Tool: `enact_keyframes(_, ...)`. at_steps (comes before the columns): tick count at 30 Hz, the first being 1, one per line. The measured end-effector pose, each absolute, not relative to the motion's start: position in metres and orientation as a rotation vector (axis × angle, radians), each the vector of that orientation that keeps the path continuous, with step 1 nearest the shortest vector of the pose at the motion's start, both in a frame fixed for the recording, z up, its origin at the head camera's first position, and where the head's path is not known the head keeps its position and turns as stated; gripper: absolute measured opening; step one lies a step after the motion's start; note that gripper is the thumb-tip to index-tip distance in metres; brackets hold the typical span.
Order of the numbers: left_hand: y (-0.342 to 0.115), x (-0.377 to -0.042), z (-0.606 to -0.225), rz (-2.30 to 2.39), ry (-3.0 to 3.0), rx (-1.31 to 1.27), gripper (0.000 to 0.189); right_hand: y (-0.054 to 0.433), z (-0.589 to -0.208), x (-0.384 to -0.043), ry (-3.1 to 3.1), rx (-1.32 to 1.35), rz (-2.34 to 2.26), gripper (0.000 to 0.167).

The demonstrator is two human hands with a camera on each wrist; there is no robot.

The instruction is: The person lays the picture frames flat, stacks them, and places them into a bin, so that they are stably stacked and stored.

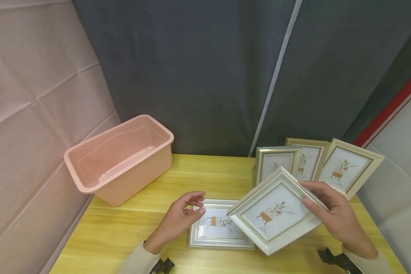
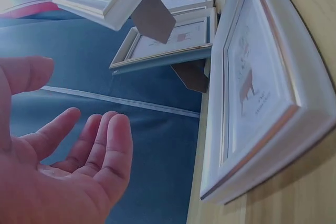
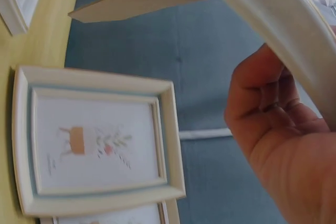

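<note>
My right hand [image 1: 342, 213] grips a white picture frame [image 1: 277, 211] by its right edge, thumb on the front and fingers behind. The frame is tilted above the table, and its brown easel leg [image 2: 153, 17] sticks out behind it in the left wrist view. Below and left of it, a silver picture frame [image 1: 222, 243] lies face up on the table, partly covered by the held one. My left hand [image 1: 178, 219] hovers at the lying frame's left side, fingers loosely bent with nothing between them. Every visible print shows a plant in a brown pot.
Three more picture frames stand at the back right: a gold-edged one [image 1: 277, 161], a tan one [image 1: 309, 158] and a cream one [image 1: 351, 167]. A pink plastic bin [image 1: 140, 173] sits at the back left of the yellow wooden table [image 1: 205, 175]. A dark curtain [image 1: 191, 76] hangs behind.
</note>
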State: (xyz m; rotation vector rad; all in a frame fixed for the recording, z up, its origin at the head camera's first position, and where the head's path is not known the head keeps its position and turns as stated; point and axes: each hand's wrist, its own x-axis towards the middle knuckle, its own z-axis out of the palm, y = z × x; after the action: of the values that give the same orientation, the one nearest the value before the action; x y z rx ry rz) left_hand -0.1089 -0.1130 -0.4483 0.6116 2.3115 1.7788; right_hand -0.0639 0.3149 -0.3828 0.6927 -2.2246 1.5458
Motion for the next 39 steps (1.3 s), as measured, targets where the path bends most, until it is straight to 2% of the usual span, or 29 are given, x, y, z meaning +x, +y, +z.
enact_keyframes(13,-0.082,-0.123,-0.433,1.862,2.127,0.945,0.053,0.282,-0.397,-0.077,-2.124,0.855,1.727,0.049)
enact_keyframes(21,-0.073,-0.129,-0.436,1.775,1.945,1.131,0.060,0.265,-0.411,-0.084,-2.057,0.918,1.810,0.050)
enact_keyframes(27,-0.073,-0.130,-0.444,1.758,1.803,1.160,0.057,0.256,-0.417,-0.086,-1.968,0.972,1.854,0.052)
enact_keyframes(39,-0.085,-0.120,-0.446,1.759,1.978,1.188,0.045,0.254,-0.421,-0.085,-2.041,0.845,1.817,0.045)
